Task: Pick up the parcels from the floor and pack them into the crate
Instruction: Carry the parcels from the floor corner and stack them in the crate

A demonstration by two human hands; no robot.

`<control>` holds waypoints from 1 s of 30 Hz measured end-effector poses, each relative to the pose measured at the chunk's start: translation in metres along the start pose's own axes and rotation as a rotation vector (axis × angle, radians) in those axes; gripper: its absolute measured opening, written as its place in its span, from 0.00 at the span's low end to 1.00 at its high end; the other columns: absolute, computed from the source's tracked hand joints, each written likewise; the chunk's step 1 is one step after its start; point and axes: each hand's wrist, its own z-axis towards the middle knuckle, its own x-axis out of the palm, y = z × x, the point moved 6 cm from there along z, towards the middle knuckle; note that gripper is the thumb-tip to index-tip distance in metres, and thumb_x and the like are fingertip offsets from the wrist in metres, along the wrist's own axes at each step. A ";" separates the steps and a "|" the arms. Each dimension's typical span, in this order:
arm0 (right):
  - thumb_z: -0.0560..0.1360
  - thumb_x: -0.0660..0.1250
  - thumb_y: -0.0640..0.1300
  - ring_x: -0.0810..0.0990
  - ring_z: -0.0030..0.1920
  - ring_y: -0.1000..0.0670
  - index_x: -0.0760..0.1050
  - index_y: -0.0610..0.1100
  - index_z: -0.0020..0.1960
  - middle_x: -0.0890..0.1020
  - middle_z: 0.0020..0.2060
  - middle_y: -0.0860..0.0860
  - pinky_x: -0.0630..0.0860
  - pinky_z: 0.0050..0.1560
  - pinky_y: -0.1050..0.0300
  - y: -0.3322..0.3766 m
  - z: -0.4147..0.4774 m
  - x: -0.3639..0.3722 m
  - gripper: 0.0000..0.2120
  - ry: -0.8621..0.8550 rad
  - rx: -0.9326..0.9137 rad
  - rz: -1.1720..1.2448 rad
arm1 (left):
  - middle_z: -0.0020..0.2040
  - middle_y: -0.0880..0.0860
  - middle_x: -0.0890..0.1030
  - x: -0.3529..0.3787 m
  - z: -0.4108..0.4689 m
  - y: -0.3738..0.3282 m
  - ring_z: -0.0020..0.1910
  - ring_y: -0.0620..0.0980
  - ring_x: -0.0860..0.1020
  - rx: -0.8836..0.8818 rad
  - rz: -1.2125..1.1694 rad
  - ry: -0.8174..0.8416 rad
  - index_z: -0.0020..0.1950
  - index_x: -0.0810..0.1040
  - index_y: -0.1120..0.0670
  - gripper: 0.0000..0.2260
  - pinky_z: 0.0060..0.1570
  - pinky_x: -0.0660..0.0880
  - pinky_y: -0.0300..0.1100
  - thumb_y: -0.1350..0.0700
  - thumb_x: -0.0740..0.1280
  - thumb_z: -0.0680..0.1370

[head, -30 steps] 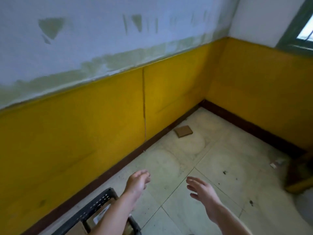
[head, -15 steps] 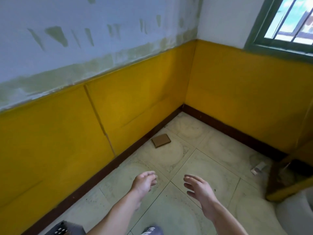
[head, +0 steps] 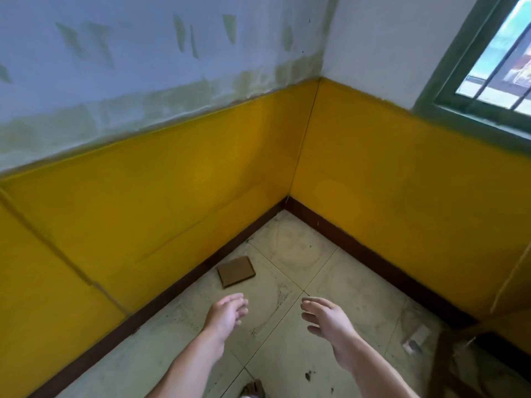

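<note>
Lying flat on the pale, scuffed floor tiles (head: 290,340), a thin square brown cardboard parcel (head: 236,271) is seen just beside the dark skirting (head: 184,285) under the yellow wall. Both hands are held empty: the left hand (head: 227,314) loosely curled just short of the parcel, the right hand (head: 327,318) spread, farther off. The parcel is nearer than a second ago; the crate is gone from view.
</note>
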 end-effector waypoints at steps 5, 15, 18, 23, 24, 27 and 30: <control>0.78 0.64 0.44 0.80 0.54 0.52 0.78 0.45 0.59 0.82 0.53 0.51 0.77 0.52 0.56 0.043 0.079 -0.025 0.12 0.006 0.026 -0.015 | 0.54 0.47 0.81 0.022 0.067 -0.051 0.52 0.44 0.78 -0.027 0.002 -0.033 0.62 0.76 0.51 0.11 0.46 0.74 0.37 0.55 0.59 0.82; 0.79 0.62 0.41 0.80 0.54 0.46 0.77 0.41 0.61 0.82 0.50 0.46 0.77 0.46 0.60 0.090 0.243 -0.019 0.12 0.149 0.149 -0.100 | 0.54 0.48 0.81 0.039 0.187 -0.086 0.52 0.45 0.79 -0.144 -0.062 -0.170 0.62 0.76 0.52 0.11 0.48 0.75 0.39 0.57 0.59 0.81; 0.79 0.62 0.41 0.79 0.54 0.49 0.76 0.43 0.63 0.81 0.55 0.46 0.75 0.48 0.63 0.097 0.294 -0.016 0.13 0.225 0.186 -0.146 | 0.56 0.50 0.81 0.048 0.223 -0.085 0.53 0.47 0.79 -0.197 -0.080 -0.219 0.63 0.75 0.52 0.12 0.51 0.75 0.40 0.57 0.59 0.82; 0.79 0.62 0.40 0.79 0.52 0.52 0.76 0.44 0.62 0.80 0.53 0.47 0.75 0.47 0.62 0.091 0.402 -0.007 0.12 0.319 0.313 -0.235 | 0.58 0.52 0.81 0.067 0.295 -0.075 0.55 0.49 0.79 -0.338 -0.217 -0.298 0.62 0.75 0.53 0.11 0.52 0.74 0.41 0.57 0.60 0.81; 0.79 0.62 0.40 0.79 0.50 0.53 0.76 0.44 0.61 0.80 0.52 0.47 0.75 0.46 0.62 0.087 0.421 -0.003 0.11 0.332 0.343 -0.250 | 0.59 0.52 0.81 0.068 0.309 -0.070 0.55 0.49 0.79 -0.357 -0.240 -0.313 0.63 0.75 0.53 0.11 0.52 0.74 0.41 0.57 0.59 0.81; 0.79 0.62 0.40 0.79 0.49 0.51 0.76 0.47 0.49 0.80 0.51 0.46 0.76 0.50 0.58 0.065 0.473 0.008 0.05 0.351 0.421 -0.334 | 0.58 0.52 0.81 0.075 0.344 -0.052 0.57 0.50 0.79 -0.438 -0.297 -0.327 0.66 0.73 0.55 0.14 0.56 0.73 0.43 0.57 0.60 0.81; 0.78 0.63 0.40 0.80 0.55 0.44 0.77 0.47 0.48 0.80 0.54 0.43 0.76 0.61 0.47 0.042 0.518 0.029 0.05 0.375 0.423 -0.378 | 0.59 0.52 0.80 0.078 0.387 -0.019 0.57 0.49 0.79 -0.487 -0.306 -0.321 0.68 0.72 0.56 0.15 0.59 0.72 0.44 0.56 0.61 0.81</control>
